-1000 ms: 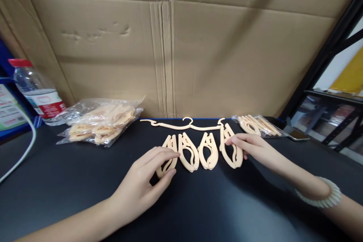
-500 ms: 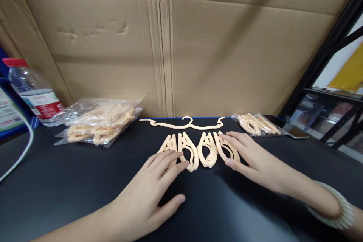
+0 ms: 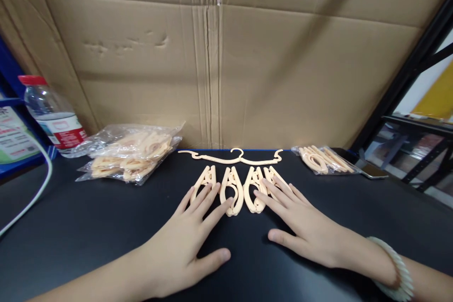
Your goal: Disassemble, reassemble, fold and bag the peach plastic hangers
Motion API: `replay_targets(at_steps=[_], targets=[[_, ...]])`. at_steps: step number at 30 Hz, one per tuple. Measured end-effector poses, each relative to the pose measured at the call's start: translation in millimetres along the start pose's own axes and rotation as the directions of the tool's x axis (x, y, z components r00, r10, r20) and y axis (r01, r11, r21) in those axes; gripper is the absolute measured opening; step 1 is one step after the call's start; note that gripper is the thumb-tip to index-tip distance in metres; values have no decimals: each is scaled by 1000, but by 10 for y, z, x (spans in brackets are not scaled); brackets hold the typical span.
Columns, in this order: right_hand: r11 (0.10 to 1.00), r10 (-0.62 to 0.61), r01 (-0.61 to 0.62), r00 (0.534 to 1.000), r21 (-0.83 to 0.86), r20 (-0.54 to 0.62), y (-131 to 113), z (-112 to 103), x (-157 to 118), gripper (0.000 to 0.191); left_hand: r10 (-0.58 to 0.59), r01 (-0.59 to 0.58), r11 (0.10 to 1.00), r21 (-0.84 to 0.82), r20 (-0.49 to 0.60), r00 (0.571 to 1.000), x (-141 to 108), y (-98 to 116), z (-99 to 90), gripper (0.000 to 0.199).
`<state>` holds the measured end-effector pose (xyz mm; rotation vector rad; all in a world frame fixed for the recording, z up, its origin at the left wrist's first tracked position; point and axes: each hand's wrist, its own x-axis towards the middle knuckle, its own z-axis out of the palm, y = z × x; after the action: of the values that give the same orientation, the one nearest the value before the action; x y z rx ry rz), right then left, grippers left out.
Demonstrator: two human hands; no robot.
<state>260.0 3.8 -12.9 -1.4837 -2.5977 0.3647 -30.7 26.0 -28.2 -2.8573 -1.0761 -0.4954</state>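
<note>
Several cream folded hangers lie in a row on the black table. My left hand (image 3: pixel 187 236) is spread flat, its fingers over the leftmost folded hanger (image 3: pixel 211 174) and its index fingertip on the second folded hanger (image 3: pixel 238 200). My right hand (image 3: pixel 300 224) is spread too; its fingers lie over the rightmost folded hanger (image 3: pixel 272 173) and reach the third folded hanger (image 3: pixel 252 202). The fingers partly cover both outer hangers. Behind the row lies an unfolded hanger (image 3: pixel 222 158), its hook pointing away from me.
At the left, a clear bag (image 3: pixel 130 155) of cream hangers lies beside a red-capped bottle (image 3: pixel 58 118) and a white cable (image 3: pixel 46 184). A smaller bag (image 3: pixel 325 159) of hangers and a phone-like flat object (image 3: pixel 373 171) lie at the right. Cardboard (image 3: pixel 276 66) stands behind.
My right hand has shifted left and spread its fingers across the two right-hand folded hangers. The leftmost folded hanger now sits further apart from the second. The view has moved slightly.
</note>
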Motion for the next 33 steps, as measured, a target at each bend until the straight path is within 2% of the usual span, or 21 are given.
replay_targets(at_steps=[5,11,15,17,20,22,25,27,29,31,33], targets=[[999,-23,23,999,-25,-26,-33,45,186,71,-40,39,998,52,23,999,59,-155,0,69],[999,-32,29,997,-35,-75,-35,97,312,71,-67,66,995,72,13,998,75,-197,37,70],[998,-51,44,983,-43,-179,-15,137,296,67,-84,84,996,2,3,996,82,-229,17,68],[995,-89,75,950,-58,-298,26,124,292,61,-91,90,995,-47,-19,996,96,-257,-14,60],[990,-138,128,862,-55,-489,187,44,332,40,-52,40,994,-101,-116,992,125,-278,-63,44],[991,-127,131,822,-33,-555,377,-19,387,30,-1,-20,993,-117,-177,984,142,-262,-85,35],[995,-93,92,802,-32,-590,740,-64,483,30,76,-106,985,-135,-209,975,155,-212,-95,30],[997,-83,68,814,-48,-576,968,-53,538,35,109,-142,979,-146,-214,971,155,-187,-91,30],[996,-86,61,854,-67,-514,1133,-28,576,42,126,-159,975,-155,-205,971,153,-177,-85,32],[995,-88,61,894,-77,-439,1219,-8,597,47,124,-156,975,-161,-195,973,152,-178,-83,32],[996,-79,52,916,-78,-394,1240,-3,604,49,118,-149,975,-165,-186,975,152,-181,-85,32]])
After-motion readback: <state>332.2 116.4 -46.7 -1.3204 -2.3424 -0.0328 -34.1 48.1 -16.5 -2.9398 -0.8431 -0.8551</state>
